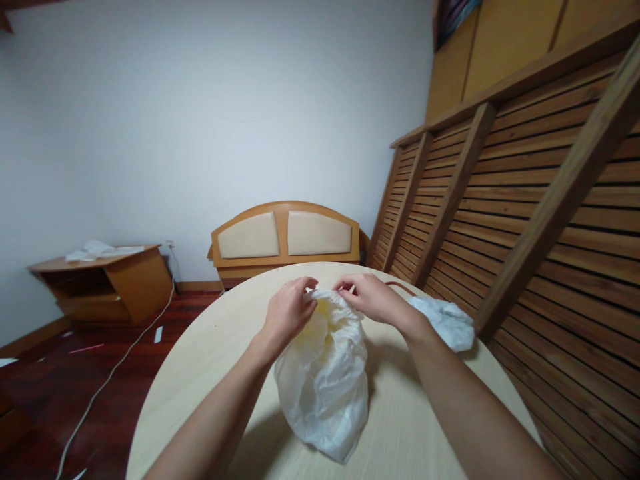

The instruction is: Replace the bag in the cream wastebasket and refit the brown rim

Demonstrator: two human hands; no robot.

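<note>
head view: left hand (287,312) and right hand (374,300) pinch the rim of a plastic bag (325,383), seemingly light, limp and slippery, on the surface (200,373).

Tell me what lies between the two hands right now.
In the head view, the gathered mouth of the white plastic bag fills the gap between the left hand and the right hand; both pinch its rim.
</note>
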